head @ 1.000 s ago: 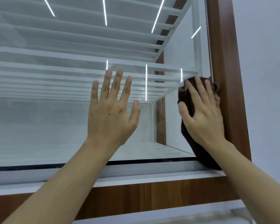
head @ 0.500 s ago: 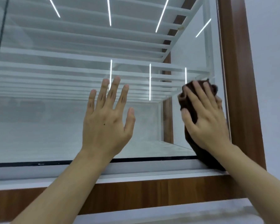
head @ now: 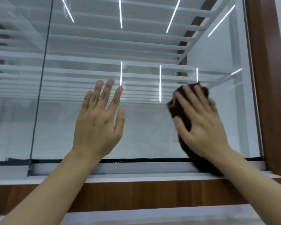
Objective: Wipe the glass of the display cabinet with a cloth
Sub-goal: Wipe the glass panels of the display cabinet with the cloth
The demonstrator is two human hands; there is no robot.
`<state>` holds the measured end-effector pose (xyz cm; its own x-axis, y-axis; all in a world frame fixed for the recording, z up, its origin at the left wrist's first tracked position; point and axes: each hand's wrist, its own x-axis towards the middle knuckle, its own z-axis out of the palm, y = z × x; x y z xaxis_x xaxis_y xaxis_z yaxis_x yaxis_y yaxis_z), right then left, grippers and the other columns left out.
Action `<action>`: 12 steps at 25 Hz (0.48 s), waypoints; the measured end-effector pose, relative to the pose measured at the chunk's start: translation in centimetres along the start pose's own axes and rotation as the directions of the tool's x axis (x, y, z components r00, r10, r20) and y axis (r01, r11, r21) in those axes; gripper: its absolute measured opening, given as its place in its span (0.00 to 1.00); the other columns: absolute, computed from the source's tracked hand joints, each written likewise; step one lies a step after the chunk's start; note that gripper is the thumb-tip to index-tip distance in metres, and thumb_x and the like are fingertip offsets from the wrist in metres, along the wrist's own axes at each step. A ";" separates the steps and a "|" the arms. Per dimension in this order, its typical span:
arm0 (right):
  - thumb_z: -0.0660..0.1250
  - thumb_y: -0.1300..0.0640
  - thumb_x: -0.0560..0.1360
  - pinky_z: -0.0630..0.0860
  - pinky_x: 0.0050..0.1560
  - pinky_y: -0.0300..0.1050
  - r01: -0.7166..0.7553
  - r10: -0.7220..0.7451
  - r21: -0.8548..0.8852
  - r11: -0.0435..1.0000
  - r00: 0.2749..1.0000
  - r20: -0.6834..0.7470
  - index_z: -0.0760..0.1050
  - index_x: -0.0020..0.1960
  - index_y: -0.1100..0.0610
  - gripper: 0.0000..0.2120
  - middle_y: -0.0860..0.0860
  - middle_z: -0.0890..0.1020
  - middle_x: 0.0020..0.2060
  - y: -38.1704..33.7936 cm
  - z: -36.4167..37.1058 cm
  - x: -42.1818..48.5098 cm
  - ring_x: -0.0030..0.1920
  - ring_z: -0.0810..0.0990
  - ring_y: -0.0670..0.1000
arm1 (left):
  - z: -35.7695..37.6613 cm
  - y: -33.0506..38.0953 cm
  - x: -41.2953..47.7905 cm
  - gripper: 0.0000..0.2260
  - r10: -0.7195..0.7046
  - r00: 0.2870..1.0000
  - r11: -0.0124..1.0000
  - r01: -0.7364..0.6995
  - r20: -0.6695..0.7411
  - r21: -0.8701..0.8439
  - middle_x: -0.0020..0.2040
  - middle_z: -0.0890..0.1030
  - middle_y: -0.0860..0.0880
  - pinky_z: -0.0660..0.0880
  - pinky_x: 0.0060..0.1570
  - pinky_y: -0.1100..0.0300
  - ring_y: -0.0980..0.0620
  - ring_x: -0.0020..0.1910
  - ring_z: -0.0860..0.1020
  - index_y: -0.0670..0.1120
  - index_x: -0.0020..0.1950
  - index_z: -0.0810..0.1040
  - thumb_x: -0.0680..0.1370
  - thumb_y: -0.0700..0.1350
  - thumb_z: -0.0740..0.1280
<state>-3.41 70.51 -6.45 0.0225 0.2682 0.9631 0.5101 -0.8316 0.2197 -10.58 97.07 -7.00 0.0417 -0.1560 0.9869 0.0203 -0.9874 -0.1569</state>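
Against the glass (head: 152, 135), right hand (head: 201, 127) presses cloth (head: 180, 109) (left hand (head: 97, 125) spread flat).

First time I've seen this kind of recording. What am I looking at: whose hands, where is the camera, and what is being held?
There is no machine here. A person works bare-handed, and the single camera sits on their head, looking forward and down, so both arms enter from below. The right hand presses a dark brown cloth flat against the glass of the cabinet, near its wooden frame. The left hand is spread open at the glass and holds nothing.
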 end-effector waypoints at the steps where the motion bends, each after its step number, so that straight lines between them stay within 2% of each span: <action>1: 0.51 0.41 0.80 0.44 0.82 0.55 -0.089 0.089 0.017 0.996 0.996 -0.013 0.57 0.82 0.48 0.32 0.47 0.54 0.83 0.0 -0.1 1.9 0.83 0.47 0.50 | -0.3 -0.7 0.0 0.26 0.001 1.000 1.000 -0.001 0.006 0.006 0.83 0.53 0.46 0.46 0.81 0.48 0.47 0.83 0.49 0.47 0.82 0.57 0.84 0.52 0.49; 3: 0.49 0.41 0.80 0.41 0.82 0.54 -0.191 0.193 0.037 0.981 0.980 -0.057 0.56 0.82 0.47 0.32 0.47 0.54 0.83 -2.5 0.3 5.6 0.83 0.46 0.50 | -0.7 -2.0 -0.1 0.26 0.004 1.000 1.000 -0.004 0.016 0.024 0.83 0.53 0.47 0.46 0.81 0.48 0.47 0.83 0.49 0.47 0.82 0.57 0.84 0.53 0.49; 4: 0.49 0.41 0.79 0.41 0.82 0.56 -0.193 0.196 0.045 0.980 0.979 -0.063 0.56 0.82 0.48 0.32 0.47 0.53 0.83 -4.7 0.8 6.9 0.83 0.46 0.51 | -0.8 -2.6 -0.2 0.26 0.006 1.000 0.999 -0.006 0.018 0.034 0.83 0.53 0.47 0.46 0.81 0.47 0.47 0.83 0.48 0.47 0.82 0.57 0.84 0.53 0.49; 6: 0.50 0.41 0.79 0.41 0.81 0.58 -0.112 0.115 0.067 0.991 0.993 -0.041 0.55 0.83 0.48 0.32 0.48 0.52 0.83 -9.5 2.1 6.9 0.83 0.45 0.52 | -1.2 -3.7 -0.2 0.26 0.003 1.000 0.998 -0.004 0.013 0.056 0.83 0.52 0.47 0.46 0.81 0.46 0.47 0.83 0.48 0.48 0.82 0.56 0.85 0.53 0.49; 8: 0.51 0.42 0.80 0.42 0.81 0.59 0.028 -0.029 0.055 0.998 1.000 0.012 0.55 0.83 0.49 0.32 0.49 0.52 0.83 -12.6 3.2 4.0 0.83 0.44 0.52 | -1.4 -4.5 -0.4 0.26 0.007 1.000 0.998 -0.007 0.005 0.065 0.83 0.52 0.47 0.47 0.81 0.44 0.47 0.83 0.48 0.48 0.82 0.56 0.85 0.53 0.49; 10: 0.53 0.42 0.81 0.46 0.81 0.59 0.153 -0.153 0.006 0.988 0.987 0.049 0.56 0.83 0.50 0.32 0.50 0.53 0.83 -12.1 3.2 0.8 0.83 0.46 0.53 | -1.5 -5.0 -0.6 0.26 0.015 1.000 0.998 -0.015 0.004 0.062 0.83 0.52 0.47 0.48 0.80 0.43 0.47 0.83 0.48 0.48 0.82 0.56 0.85 0.52 0.49; 12: 0.54 0.42 0.81 0.50 0.81 0.59 0.181 -0.180 -0.035 0.983 0.983 0.036 0.59 0.82 0.50 0.31 0.50 0.56 0.83 -9.5 2.4 0.2 0.83 0.49 0.53 | -1.6 -5.6 -0.9 0.26 0.019 1.000 0.997 -0.019 0.006 0.071 0.83 0.52 0.47 0.48 0.80 0.43 0.46 0.83 0.48 0.47 0.82 0.55 0.84 0.53 0.49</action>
<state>-6.17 79.68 -8.76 -0.0388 0.4303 0.9018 0.4751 -0.7860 0.3955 -12.32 102.69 -6.94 0.0479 -0.1745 0.9835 0.0899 -0.9799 -0.1783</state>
